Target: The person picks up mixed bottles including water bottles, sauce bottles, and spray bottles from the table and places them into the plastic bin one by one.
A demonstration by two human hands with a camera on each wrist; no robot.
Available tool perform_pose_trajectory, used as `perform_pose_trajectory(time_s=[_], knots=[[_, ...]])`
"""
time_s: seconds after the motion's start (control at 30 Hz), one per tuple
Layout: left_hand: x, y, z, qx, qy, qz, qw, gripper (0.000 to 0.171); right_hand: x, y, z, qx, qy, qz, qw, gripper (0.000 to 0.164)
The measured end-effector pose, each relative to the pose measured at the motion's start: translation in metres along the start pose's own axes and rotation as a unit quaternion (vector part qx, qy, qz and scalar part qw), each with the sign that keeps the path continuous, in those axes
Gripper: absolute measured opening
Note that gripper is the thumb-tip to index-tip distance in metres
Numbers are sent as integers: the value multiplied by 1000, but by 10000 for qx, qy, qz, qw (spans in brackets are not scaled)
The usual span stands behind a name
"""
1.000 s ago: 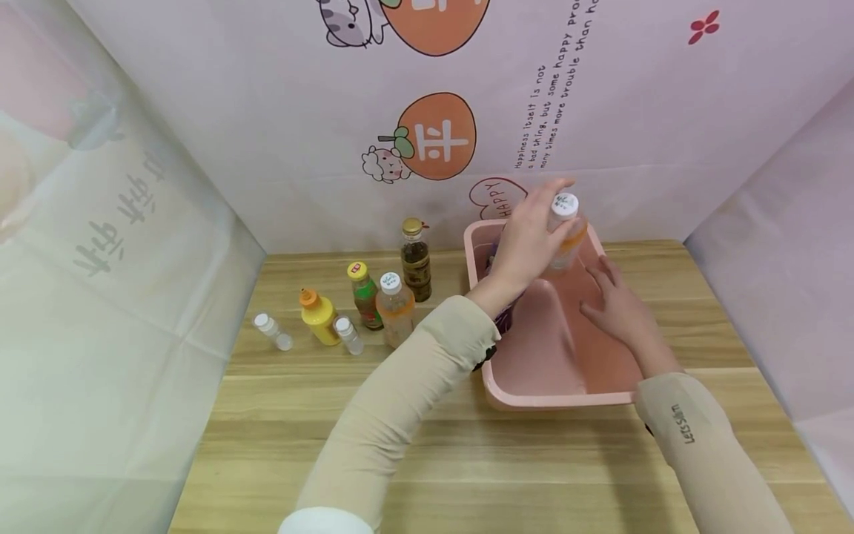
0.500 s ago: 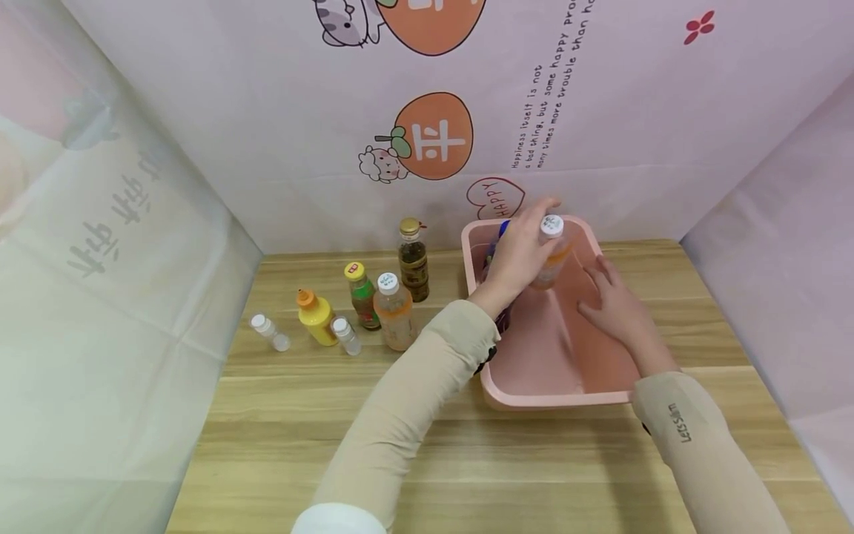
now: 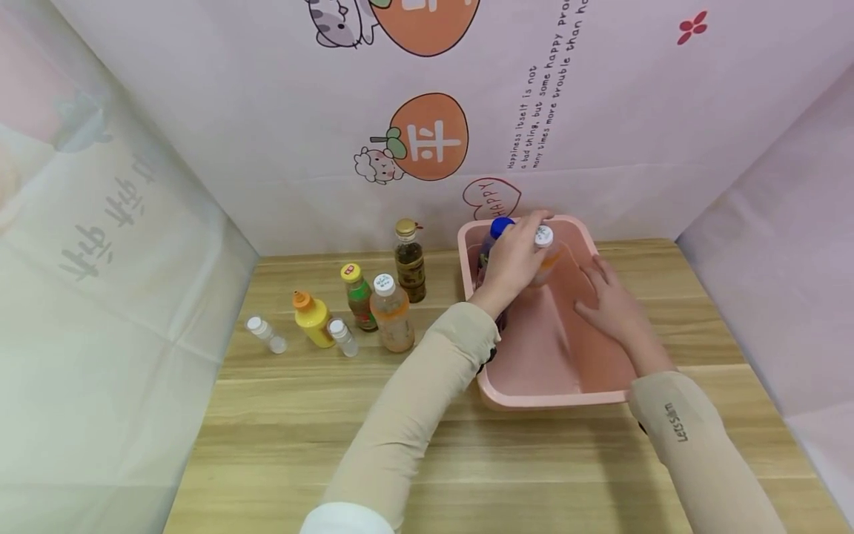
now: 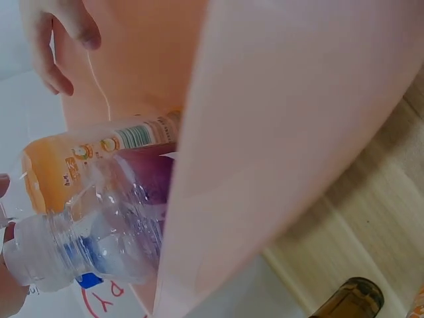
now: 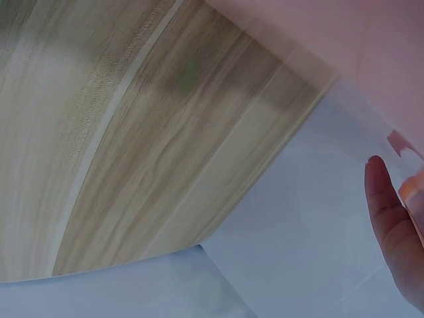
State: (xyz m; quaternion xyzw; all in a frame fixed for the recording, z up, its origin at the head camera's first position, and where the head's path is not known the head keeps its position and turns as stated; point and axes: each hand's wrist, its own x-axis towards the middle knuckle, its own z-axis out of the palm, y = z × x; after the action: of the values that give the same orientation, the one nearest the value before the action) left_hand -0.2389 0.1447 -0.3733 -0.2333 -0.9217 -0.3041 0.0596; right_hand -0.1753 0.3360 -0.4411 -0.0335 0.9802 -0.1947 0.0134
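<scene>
Inside the pink bin [image 3: 534, 401], my left hand [image 3: 512, 261] grips the upper part of a white-capped drink bottle [image 3: 543, 237] with an orange label. Beside it, against the bin's left side, stands a blue-capped bottle [image 3: 499, 228], partly hidden by that hand. In the left wrist view, a clear bottle with a whitish cap [image 4: 109, 245] lies in front of the orange-labelled bottle [image 4: 83, 156], with purple behind it. My right hand [image 3: 617, 311] rests on the bin's right wall with its fingers extended. Little of that hand's grip shows elsewhere.
Left of the bin on the wooden table [image 3: 267, 460] stand a gold-capped dark bottle [image 3: 410, 263], an orange-labelled bottle [image 3: 395, 322], a yellow-capped bottle [image 3: 361, 300], a yellow squeeze bottle [image 3: 313, 320] and two small white-capped jars, one [image 3: 343, 339] nearer. Printed sheets enclose the table.
My left hand has lowered the white-capped bottle and brought it leftward in the bin, and the blue cap has come into view. My right hand has stayed on the bin wall.
</scene>
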Motion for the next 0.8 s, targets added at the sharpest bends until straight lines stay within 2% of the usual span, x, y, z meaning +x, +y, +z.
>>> perform_pose_trajectory(time_s=[0.2, 0.4, 0.53, 0.8], knots=[[2, -2, 3, 484, -83, 127, 9987, 47, 1, 0, 0, -19, -14, 34, 10000, 71], [3, -3, 6, 1045, -137, 362, 9938, 45, 1, 0, 1, -24, -75, 105, 9999, 72], [5, -3, 7, 1363, -234, 286, 9900, 44, 1, -1, 0, 10, -129, 151, 9998, 72], [6, -4, 9, 1623, -402, 329, 9854, 46, 0, -2, 0, 71, -149, 196, 9997, 73]])
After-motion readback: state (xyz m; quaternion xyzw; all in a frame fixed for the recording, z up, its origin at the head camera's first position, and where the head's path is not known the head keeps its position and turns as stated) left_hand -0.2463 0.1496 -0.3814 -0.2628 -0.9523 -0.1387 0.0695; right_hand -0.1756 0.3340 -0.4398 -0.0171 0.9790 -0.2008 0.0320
